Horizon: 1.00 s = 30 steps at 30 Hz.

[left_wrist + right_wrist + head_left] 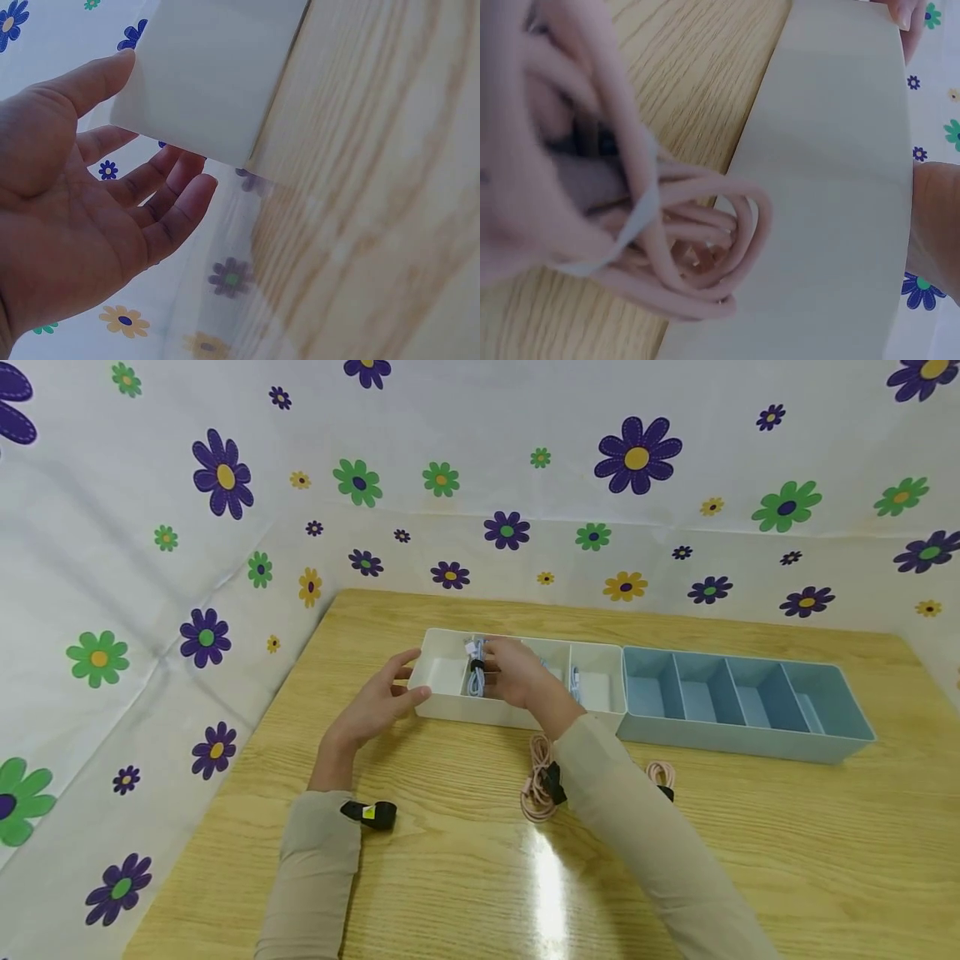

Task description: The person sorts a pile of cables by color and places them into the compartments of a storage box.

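My right hand (513, 672) reaches into the white divided box (480, 708), its fingers curled at a coiled light-blue cable (476, 681) with a black tie and white connector. That cable stands by the divider next to the leftmost compartment. In the right wrist view the box's front wall (810, 180) hides the fingers, leaving part of the hand (935, 225) visible beyond the rim. At the box's left end is my left hand (378, 702), thumb touching the front corner, fingers loosely bent by the end wall. The left wrist view shows its palm (82, 217) holding nothing.
A blue divided box (750, 735) adjoins the white one's right end. More light-blue cable (575, 683) shows in a compartment farther right. Pink coiled cables (537, 789) lie on the wooden table (450, 877) under my right forearm. Flowered cloth hangs behind and left.
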Motion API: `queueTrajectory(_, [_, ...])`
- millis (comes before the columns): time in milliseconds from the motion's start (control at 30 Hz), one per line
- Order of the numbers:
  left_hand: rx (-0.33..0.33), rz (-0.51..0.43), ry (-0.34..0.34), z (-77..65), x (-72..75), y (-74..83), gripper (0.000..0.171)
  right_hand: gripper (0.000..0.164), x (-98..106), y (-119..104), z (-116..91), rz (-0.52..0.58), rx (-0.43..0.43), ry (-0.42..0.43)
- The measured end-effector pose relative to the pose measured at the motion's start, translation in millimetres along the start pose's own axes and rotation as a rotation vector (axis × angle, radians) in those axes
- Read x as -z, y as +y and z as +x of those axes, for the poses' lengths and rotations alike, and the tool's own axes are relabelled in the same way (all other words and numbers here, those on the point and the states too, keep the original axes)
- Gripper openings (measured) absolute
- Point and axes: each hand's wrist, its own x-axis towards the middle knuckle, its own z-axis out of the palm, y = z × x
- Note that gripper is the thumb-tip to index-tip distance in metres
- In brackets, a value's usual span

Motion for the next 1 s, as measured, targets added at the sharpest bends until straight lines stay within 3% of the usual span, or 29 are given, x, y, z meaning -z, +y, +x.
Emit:
queueTrajectory(200, [0.006, 0.0, -0.002, -0.3, 0.1, -0.4, 0.07, 0.034, -1.3, -0.4, 1.8, 0.141, -0.058, 0.031])
queueTrajectory(433, [0.008, -0.022, -0.007, 0.1, -0.5, 0.6, 0.071, 0.036, -4.2, -1.0, 4.7, 0.136, -0.06, 0.039])
queueTrajectory(633, [0.024, -0.023, -0.013, -4.5, -1.6, 12.7, 0.07, 0.037, -6.1, -1.9, 6.5, 0.132, -0.068, 0.088])
queueTrajectory(767, [0.011, -0.014, -0.002, 0.1, -0.4, 4.0, 0.071, 0.043, -7.0, -3.4, 6.5, 0.137, -0.074, 0.108])
queueTrajectory(1000, [0.006, -0.013, 0.001, -1.8, 0.9, 4.2, 0.07, 0.053, -9.2, -4.5, 7.1, 0.16, -0.099, 0.115])
